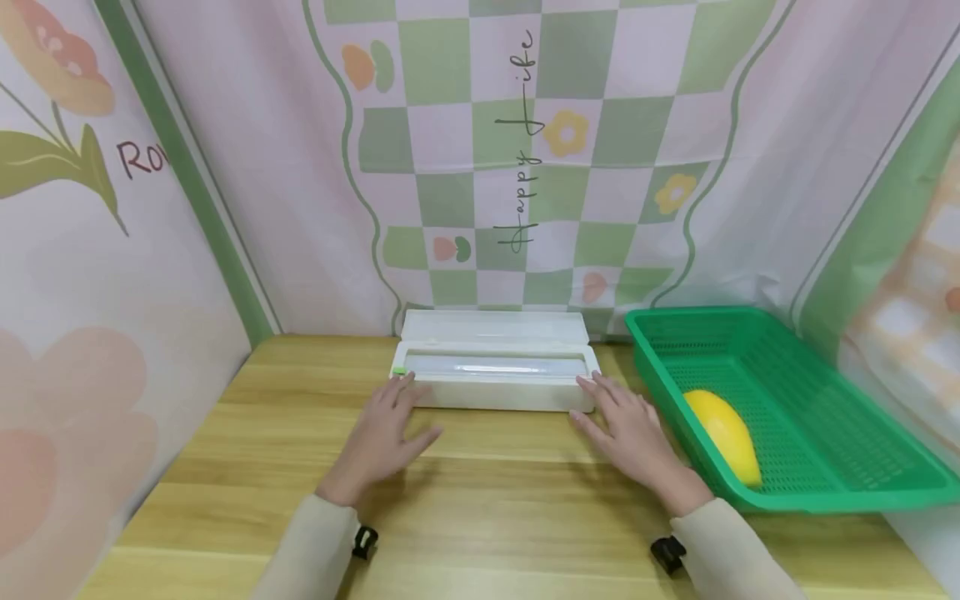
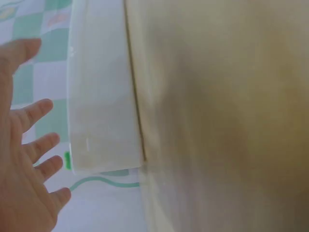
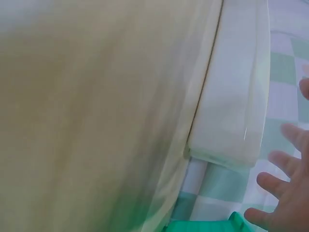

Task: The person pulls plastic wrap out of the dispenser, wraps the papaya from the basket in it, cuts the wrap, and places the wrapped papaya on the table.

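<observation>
A long white plastic box (image 1: 504,395), which looks like a cling film dispenser, stands at the back of the table with its lid (image 1: 495,327) raised. Inside lies a shiny, clear-looking roll (image 1: 498,367), and a small green tab (image 1: 400,371) sits at the left end. My left hand (image 1: 386,433), fingers spread, is at the box's front left corner. At the front right corner is my right hand (image 1: 626,425), its fingers also spread. Both wrist views show the fingers apart from each other, with the box (image 2: 104,96) beside them; whether any fingertip touches it I cannot tell.
To the right stands a green plastic basket (image 1: 817,502) with a yellow, mango-like fruit (image 1: 726,435) in it. A patterned curtain (image 1: 502,133) hangs right behind the box. The wooden table (image 1: 495,508) extends in front, between my forearms.
</observation>
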